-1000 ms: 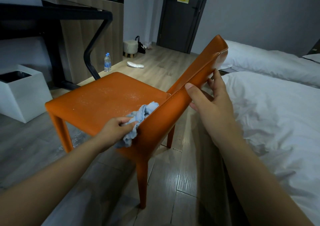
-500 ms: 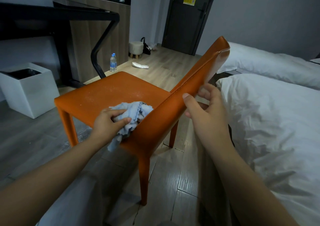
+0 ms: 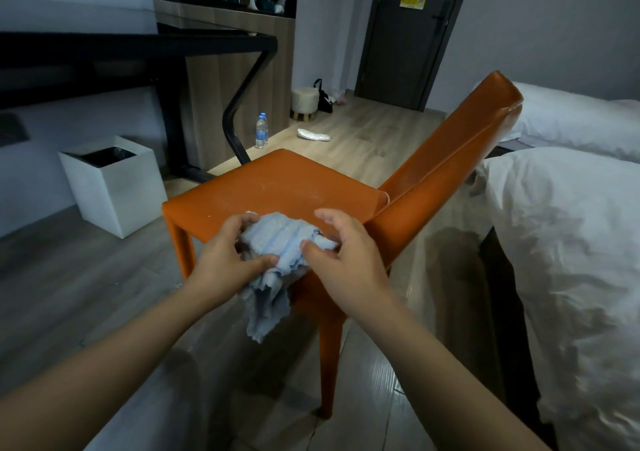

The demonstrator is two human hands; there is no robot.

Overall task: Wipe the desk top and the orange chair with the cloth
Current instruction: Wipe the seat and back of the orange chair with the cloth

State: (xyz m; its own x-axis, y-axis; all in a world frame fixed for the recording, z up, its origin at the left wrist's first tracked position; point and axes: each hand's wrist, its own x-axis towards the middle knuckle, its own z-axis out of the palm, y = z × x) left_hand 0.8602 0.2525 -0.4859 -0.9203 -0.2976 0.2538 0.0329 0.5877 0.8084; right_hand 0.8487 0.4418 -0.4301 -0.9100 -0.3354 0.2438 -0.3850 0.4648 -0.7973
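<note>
The wood-plank floor (image 3: 367, 139) carries the orange chair (image 3: 287, 180) on its slim legs, its seat dotted with white specks. At left a white square bin (image 3: 114, 191) with a black liner stands near the black frame of the surface (image 3: 246, 85). Farther off a water bottle (image 3: 261, 131) stands upright, a flat white item (image 3: 313, 134) lies near it, and a small round stool (image 3: 304, 100) sits beside a black bag (image 3: 324, 99).

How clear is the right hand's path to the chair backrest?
Probably yes: the right hand pinches the cloth just beside the backrest, with nothing between them. It would likely need to let go of the cloth first.
</note>
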